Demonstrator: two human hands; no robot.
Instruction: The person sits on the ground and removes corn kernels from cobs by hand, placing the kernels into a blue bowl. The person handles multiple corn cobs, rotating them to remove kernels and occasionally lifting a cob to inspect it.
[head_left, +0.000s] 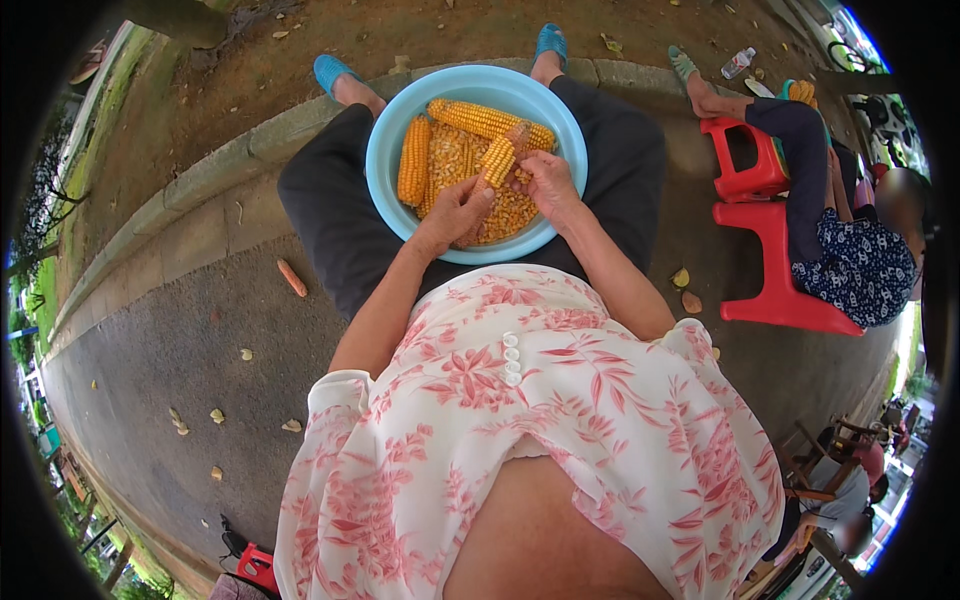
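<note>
A light blue plastic basin (382, 217) rests between my thighs, holding loose corn kernels (450, 154) and several ears of dried yellow corn. One whole ear (414, 161) leans along the basin's left side, and another ear (480, 120) lies across the far side. My left hand (456, 212) grips the lower end of a partly stripped corn cob (498, 160), tilted above the kernels. At the cob's right side is my right hand (550, 182), its fingers curled around a few loose kernels. The cob's top end is bare of kernels.
A bare cob (292, 278) lies on the pavement at left. On the right, a person sits on a red plastic stool (757, 262), with another red stool (742, 157) in front. A plastic bottle (738, 63) lies beyond the stone curb (247, 142). More people sit at lower right.
</note>
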